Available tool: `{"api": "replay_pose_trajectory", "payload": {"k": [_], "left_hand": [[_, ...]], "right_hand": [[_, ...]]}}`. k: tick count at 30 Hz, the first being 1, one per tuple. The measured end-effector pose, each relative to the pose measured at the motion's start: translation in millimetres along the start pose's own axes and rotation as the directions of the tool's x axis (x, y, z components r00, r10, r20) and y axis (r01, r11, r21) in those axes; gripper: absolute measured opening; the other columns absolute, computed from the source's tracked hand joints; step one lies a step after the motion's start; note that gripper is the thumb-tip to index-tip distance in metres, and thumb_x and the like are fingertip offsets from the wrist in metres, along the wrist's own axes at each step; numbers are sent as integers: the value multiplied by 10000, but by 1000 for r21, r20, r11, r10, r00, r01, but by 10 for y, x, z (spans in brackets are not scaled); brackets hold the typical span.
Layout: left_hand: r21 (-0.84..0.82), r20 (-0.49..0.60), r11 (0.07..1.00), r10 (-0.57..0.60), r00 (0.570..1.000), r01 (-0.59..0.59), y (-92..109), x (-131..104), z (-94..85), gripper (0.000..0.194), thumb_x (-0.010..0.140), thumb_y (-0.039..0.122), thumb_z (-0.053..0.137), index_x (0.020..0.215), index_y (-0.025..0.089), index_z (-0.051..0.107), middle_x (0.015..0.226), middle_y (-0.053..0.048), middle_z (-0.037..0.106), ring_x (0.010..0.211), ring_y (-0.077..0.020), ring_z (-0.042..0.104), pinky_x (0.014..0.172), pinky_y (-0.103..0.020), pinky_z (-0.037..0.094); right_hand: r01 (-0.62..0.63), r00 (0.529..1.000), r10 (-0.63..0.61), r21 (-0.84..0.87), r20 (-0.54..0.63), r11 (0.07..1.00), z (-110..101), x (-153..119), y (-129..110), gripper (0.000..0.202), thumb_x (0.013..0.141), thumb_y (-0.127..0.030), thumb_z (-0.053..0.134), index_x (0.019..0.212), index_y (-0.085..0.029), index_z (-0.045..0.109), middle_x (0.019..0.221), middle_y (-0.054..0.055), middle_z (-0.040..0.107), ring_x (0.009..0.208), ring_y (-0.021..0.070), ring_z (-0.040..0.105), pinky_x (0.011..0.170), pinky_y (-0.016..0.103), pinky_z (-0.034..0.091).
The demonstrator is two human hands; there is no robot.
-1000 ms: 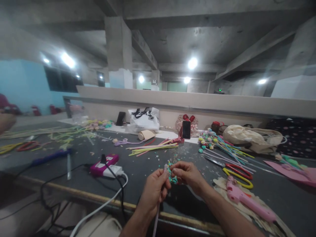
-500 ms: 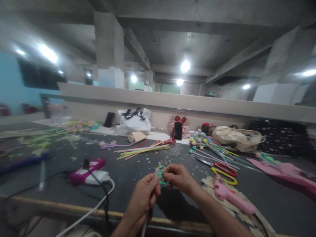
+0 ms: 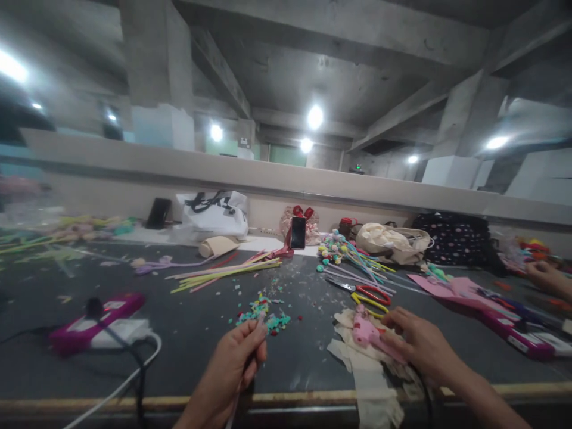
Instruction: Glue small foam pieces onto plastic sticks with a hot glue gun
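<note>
A pale stem (image 3: 261,321) in the left hand (image 3: 235,363), a pink glue gun (image 3: 367,332) at the right hand (image 3: 415,339)

Head view: the left thumb and forefinger pinch the pale stem, its tip just past them, the rest running down below the hand. It looks very light and probably bends easily; a pinch near the tip should steady it. The right fingers curl over the glue gun's handle; whether they grip it, I cannot tell. Likely hard, fairly light plastic, it is best held there, clear of the possibly hot front. Colourful bits (image 3: 277,323) lie just beyond the left fingertips.
</note>
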State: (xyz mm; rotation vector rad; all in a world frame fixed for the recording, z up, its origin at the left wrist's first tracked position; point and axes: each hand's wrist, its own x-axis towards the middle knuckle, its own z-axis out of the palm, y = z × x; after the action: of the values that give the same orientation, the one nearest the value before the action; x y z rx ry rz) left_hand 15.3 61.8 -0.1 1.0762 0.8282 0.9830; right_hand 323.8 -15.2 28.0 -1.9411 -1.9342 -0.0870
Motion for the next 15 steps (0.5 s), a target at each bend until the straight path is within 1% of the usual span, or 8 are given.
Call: {"api": "replay_pose_trajectory", "payload": {"k": [2,3,7,9,11,13,15], "left_hand": [[-9,-6,1000,-14,1000,14,9,-4,88,325,679,436,504,535,153,437,381,81,426,245,21,213,278,-112,86],[-17,-5,1000,-18,1000,18,13,-5,135,322,677,434,507,536,153,437,383,81,430,245,22,212,279,-112,85],[-48,58,998,-47,997,50,13,-4,327,302,651,429,537,542,164,441,373,85,439,226,17,209,266,-121,95],[-66,78,995,-67,995,72,-4,-7,421,285,635,408,560,540,166,444,367,87,439,222,15,217,262,-124,99],[-88,96,991,-89,991,97,-35,-9,509,283,621,395,575,524,167,439,350,89,427,212,13,215,257,-128,89],[-105,116,987,-110,987,122,-83,-2,584,300,616,401,576,500,168,428,328,88,413,204,10,221,253,-130,85],[-116,137,983,-126,983,142,-138,18,640,313,620,410,568,488,167,424,314,86,404,198,7,232,251,-129,85]], "right_hand": [[2,1000,-1,-66,15,998,61,-50,26,256,715,-446,460,766,-224,577,748,23,598,646,164,549,542,229,358],[4,999,-1,-88,35,996,85,-59,20,252,720,-443,455,771,-227,575,737,24,601,639,165,550,534,228,353],[60,994,-44,-170,95,984,122,-17,-15,160,700,-353,489,742,-222,572,672,21,605,595,175,548,518,240,331],[78,993,-63,-165,96,983,95,9,-13,175,716,-343,466,767,-220,580,696,32,613,620,183,556,536,249,343],[61,996,-57,-68,64,996,46,23,13,236,756,-356,412,875,-231,573,788,44,621,695,189,564,585,259,371],[21,1000,-20,77,-7,997,-3,32,70,292,776,-376,381,983,-245,539,898,51,609,779,197,555,651,279,392],[-17,996,36,216,-84,976,-32,45,154,324,771,-397,386,1022,-247,524,970,54,591,835,208,535,695,293,398]]}}
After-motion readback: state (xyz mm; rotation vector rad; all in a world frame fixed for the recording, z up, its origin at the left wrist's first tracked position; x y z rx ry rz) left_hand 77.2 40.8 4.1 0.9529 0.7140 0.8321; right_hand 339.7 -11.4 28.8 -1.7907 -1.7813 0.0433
